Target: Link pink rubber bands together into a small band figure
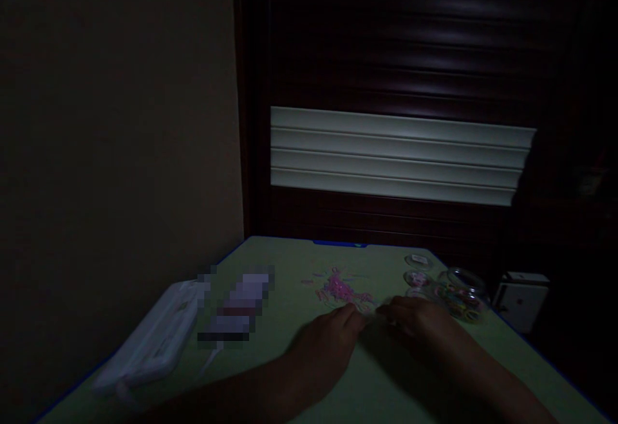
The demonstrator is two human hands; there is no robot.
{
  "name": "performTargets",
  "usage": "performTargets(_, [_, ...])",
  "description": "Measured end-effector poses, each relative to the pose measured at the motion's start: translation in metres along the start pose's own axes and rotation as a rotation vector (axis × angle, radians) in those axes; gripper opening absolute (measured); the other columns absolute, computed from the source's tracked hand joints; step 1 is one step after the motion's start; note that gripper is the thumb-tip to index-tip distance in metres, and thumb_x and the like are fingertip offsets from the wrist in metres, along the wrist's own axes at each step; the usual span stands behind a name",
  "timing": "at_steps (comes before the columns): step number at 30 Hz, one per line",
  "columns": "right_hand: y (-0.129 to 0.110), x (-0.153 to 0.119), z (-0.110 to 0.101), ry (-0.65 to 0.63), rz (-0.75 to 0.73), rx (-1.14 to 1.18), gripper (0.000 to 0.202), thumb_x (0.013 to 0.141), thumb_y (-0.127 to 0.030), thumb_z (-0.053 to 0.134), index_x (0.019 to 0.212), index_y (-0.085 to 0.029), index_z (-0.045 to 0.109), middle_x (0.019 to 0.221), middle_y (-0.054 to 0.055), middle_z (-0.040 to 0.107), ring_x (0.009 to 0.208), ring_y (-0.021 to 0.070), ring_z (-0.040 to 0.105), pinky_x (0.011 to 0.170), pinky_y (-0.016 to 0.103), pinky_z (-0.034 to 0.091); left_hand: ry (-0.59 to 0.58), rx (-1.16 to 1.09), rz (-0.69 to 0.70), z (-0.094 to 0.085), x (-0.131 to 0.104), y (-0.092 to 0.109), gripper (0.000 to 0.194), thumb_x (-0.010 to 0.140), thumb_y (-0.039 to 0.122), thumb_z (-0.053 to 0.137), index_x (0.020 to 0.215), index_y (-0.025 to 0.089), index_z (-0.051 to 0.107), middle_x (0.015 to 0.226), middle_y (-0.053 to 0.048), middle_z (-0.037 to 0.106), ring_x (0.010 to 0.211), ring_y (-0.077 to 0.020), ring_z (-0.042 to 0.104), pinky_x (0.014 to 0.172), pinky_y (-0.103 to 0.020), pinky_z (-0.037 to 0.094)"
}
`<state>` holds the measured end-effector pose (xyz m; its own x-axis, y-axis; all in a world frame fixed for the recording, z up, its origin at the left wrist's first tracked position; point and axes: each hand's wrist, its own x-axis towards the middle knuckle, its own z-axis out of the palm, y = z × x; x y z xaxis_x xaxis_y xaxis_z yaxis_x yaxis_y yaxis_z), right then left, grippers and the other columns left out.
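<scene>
My left hand (333, 337) is low over the table's middle, its fingers closed together in a pinch. Just to its right, my right hand (418, 318) also has its fingers drawn together. The fingertips nearly meet, and whatever is between them is too dark and small to make out. A loose pile of small pink bands (340, 287) lies just beyond the left hand, with some strands scattered around it. Past the right hand stands a round clear jar (463, 292) with colourful bands inside. Several small clear round containers are beside it, one holding pinkish pieces (418, 278).
The pale green table (294, 260) has a blue edge. A white box-shaped device (149, 340) lies on the left, next to a blurred-out phone-like object (239, 305) with a cable. A white box (522, 298) stands beyond the right edge. A wall and dark slatted door are behind.
</scene>
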<state>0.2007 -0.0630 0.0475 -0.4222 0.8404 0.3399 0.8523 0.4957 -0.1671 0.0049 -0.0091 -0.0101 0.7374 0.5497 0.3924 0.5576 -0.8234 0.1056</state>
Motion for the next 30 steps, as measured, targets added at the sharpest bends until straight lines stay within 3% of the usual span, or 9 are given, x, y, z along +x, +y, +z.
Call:
performTargets(4, [0.001,-0.001,-0.003,0.04,0.026,-0.017,0.029,0.084,-0.014,0.043,0.102,-0.021,0.063,0.086,0.006,0.065,0.077,0.0149,0.06,0.067,0.024,0.042,0.031,-0.029,-0.021,0.006,0.009,0.001,0.022,0.09,0.011,0.031,0.101,0.019,0.049,0.099,-0.003,0.055,0.088,-0.0165,0.055,0.081,-0.03,0.046])
performTargets(9, [0.001,-0.001,-0.005,0.027,0.046,-0.016,0.032,0.084,-0.013,0.043,0.109,-0.022,0.061,0.086,0.005,0.065,0.076,0.0145,0.06,0.066,0.024,0.042,0.033,-0.061,-0.009,0.004,0.011,0.004,0.022,0.092,0.014,0.031,0.1,0.019,0.05,0.097,-0.003,0.055,0.084,-0.0155,0.055,0.077,-0.029,0.047])
performTargets(18, [-0.003,0.0,-0.007,-0.025,0.061,-0.009,0.022,0.085,-0.016,0.042,0.084,-0.02,0.064,0.081,0.004,0.064,0.073,0.0134,0.058,0.066,0.023,0.039,0.013,-0.065,0.025,-0.003,0.009,0.009,0.02,0.091,0.015,0.034,0.101,0.02,0.051,0.096,-0.002,0.055,0.082,-0.0151,0.055,0.073,-0.027,0.047])
performTargets(30, [-0.001,-0.002,-0.002,-0.003,0.052,-0.057,0.024,0.083,-0.01,0.04,0.079,-0.019,0.062,0.075,0.002,0.061,0.067,0.0121,0.054,0.062,0.022,0.036,0.049,-0.007,0.065,-0.007,0.008,0.01,0.018,0.092,0.016,0.035,0.098,0.02,0.051,0.093,-0.002,0.057,0.08,-0.0162,0.056,0.07,-0.028,0.047])
